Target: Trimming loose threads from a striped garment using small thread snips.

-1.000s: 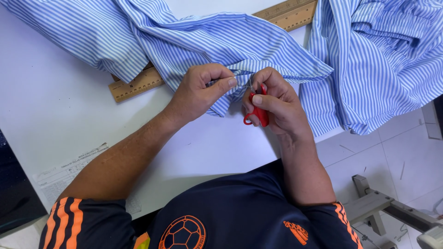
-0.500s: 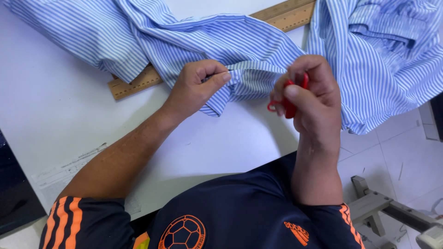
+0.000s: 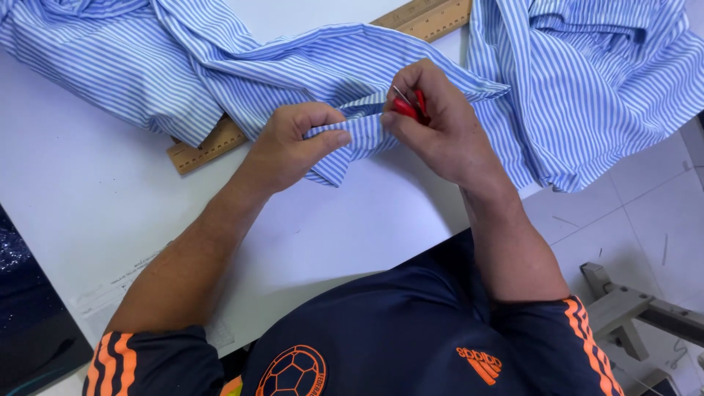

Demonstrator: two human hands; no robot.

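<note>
While the left hand (image 3: 297, 143) pinches a folded edge of the blue-and-white striped shirt (image 3: 323, 70) between thumb and fingers, the right hand (image 3: 433, 125) is closed around a small red tool (image 3: 407, 108) with a thin metal tip, held against the same fold just beside the left thumb. The shirt lies spread across the far side of the white counter (image 3: 88, 191), spilling over its right edge. A wooden ruler (image 3: 213, 145) lies partly under the cloth, running diagonally toward the far right corner.
</note>
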